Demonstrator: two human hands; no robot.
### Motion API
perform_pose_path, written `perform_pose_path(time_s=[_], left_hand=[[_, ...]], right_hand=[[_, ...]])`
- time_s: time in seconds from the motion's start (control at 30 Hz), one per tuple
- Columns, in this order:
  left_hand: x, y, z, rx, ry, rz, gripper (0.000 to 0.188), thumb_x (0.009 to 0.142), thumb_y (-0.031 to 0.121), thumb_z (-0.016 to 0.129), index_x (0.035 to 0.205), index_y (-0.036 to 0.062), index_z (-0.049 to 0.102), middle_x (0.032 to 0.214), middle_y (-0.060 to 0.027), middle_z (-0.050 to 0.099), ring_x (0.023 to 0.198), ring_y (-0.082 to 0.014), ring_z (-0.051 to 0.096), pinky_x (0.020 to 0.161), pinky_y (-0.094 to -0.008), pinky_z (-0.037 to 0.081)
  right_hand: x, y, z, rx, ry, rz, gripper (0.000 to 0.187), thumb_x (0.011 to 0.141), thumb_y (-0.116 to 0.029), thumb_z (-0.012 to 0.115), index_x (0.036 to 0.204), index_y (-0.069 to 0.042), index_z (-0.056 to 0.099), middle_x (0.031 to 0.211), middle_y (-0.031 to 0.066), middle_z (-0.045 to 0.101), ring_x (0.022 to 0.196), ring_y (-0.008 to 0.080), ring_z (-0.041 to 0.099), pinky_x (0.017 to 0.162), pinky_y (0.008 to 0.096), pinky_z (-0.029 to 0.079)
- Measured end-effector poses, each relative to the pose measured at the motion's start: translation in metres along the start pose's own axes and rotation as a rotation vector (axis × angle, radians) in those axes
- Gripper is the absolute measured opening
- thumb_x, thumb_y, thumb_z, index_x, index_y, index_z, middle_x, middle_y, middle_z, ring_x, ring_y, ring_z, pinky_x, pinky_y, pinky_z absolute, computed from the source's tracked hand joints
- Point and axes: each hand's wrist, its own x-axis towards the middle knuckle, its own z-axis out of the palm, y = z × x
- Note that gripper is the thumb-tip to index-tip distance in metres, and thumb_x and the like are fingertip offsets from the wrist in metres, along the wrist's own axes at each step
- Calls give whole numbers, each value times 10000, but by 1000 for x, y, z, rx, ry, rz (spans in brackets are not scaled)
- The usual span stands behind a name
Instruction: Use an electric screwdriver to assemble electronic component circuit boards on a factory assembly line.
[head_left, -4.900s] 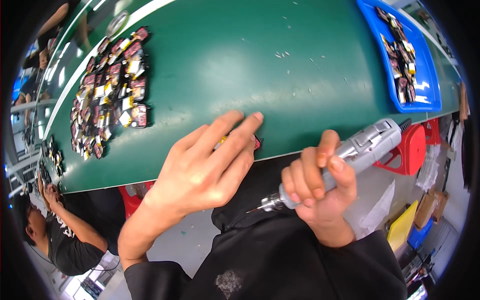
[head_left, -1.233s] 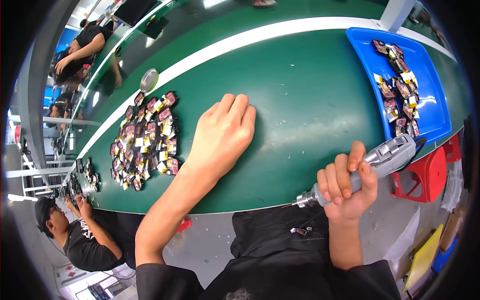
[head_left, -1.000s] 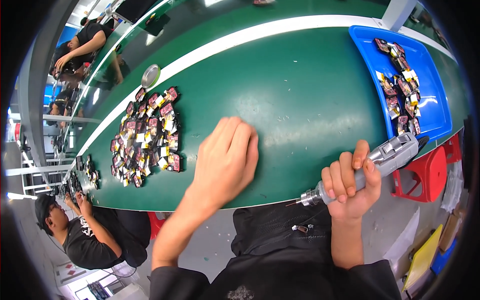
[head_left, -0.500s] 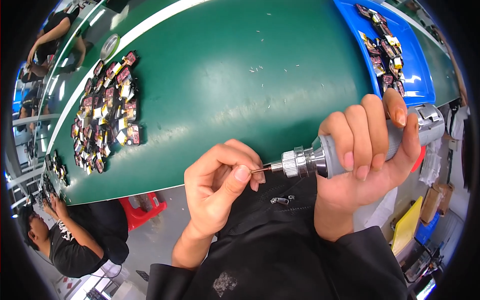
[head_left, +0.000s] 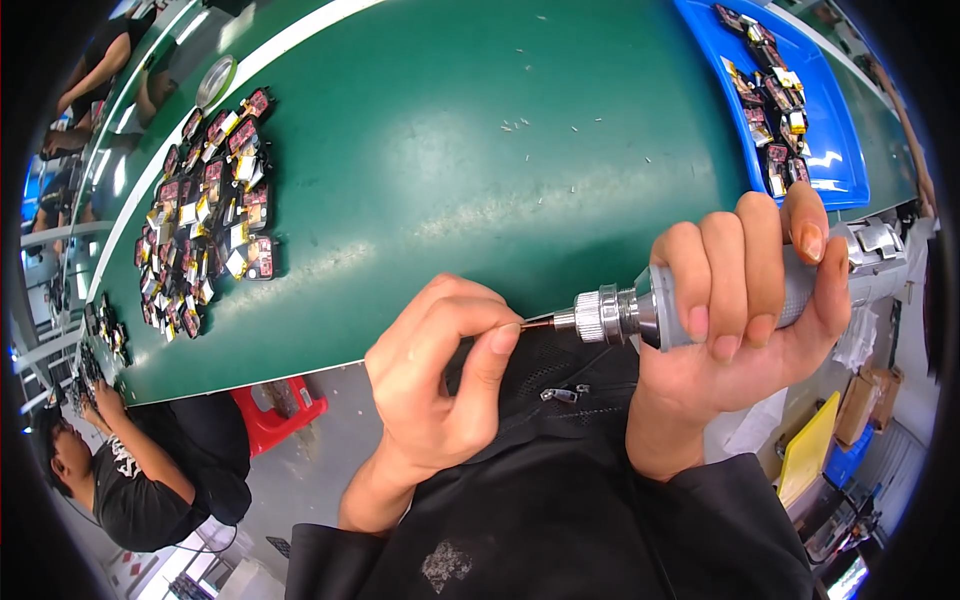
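My right hand is wrapped round the grey body of an electric screwdriver, which lies nearly level with its metal collar pointing left. A thin brown bit sticks out of the collar. With thumb and forefinger, my left hand pinches the tip of that bit; whether a screw sits there is hidden by the fingertips. Both hands are held in front of my body, by the near edge of the green table. Several tiny silvery screws are scattered over its surface.
On the left lies a heap of small black electronic units with yellow-and-silver parts, near a round dish. A blue tray at right holds more units. A seated co-worker and a red stool are at lower left.
The screwdriver and my right hand have shifted slightly right and up. My left fingertips have moved a little right and up with the bit, still pinching it.
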Motion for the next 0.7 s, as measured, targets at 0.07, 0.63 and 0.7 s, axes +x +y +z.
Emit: perform_pose_path(time_s=[0.07,0.63,0.7], left_hand=[[6,-3,2,203,-14,186,81,782,-108,662,794,-50,606,737,-116,637,604,-176,568,536,-270,444],[55,12,0,324,-333,159,261,772,-56,711,1028,-53,658,842,-149,664,707,-265,634,628,-322,511],[79,18,-12,602,-331,220,415,768,-35,725,1168,-29,616,889,-134,674,734,-260,642,634,-312,511]], right_hand=[[1,-1,-4,-15,-5,2,235,1018,-256,449,931,-50,520,556,-7,403,435,100,396,508,279,382],[7,-6,-25,101,330,-78,201,1017,-247,400,911,-87,457,544,-12,383,419,102,357,464,288,366],[9,-7,-32,75,385,-89,200,1017,-247,401,905,-90,454,536,-15,374,406,97,338,453,288,358]])
